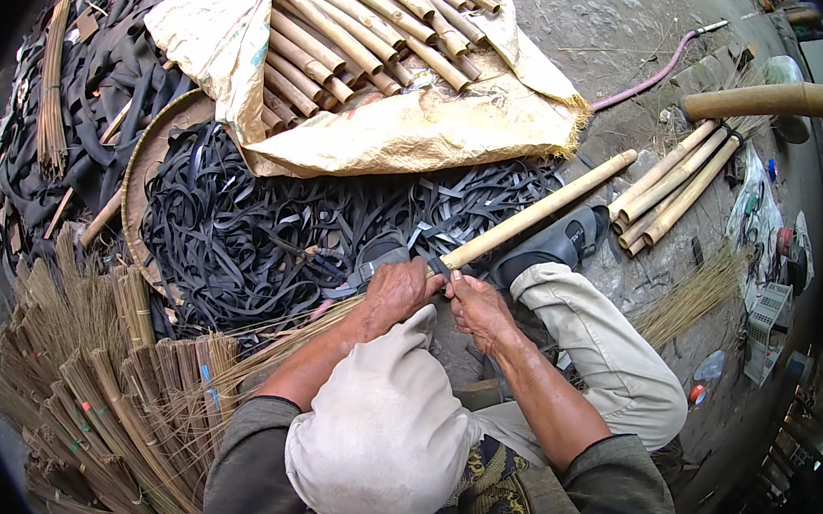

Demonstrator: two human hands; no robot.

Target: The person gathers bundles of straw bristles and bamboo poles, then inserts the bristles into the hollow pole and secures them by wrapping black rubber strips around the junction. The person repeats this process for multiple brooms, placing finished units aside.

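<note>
A long pale bamboo handle (542, 211) slants from the upper right down to my hands. My left hand (396, 294) is closed around the bundle of thin straw bristles (271, 353) where it meets the handle's near end. My right hand (476, 309) grips the handle's near end right beside it, and the two hands almost touch. A short black strip (431, 261) shows at the joint between them; I cannot tell how it is fastened. My bent right leg in light trousers (603, 347) and a grey shoe (558, 242) lie under the handle.
A heap of black rubber strips (244, 229) fills a round woven tray (145, 164) ahead. Cut bamboo sticks (356, 25) lie on a tan sack (415, 132). Finished straw bundles (107, 386) are stacked at my left. More bamboo poles (675, 184) and a pink hose (651, 77) lie on the concrete at the right.
</note>
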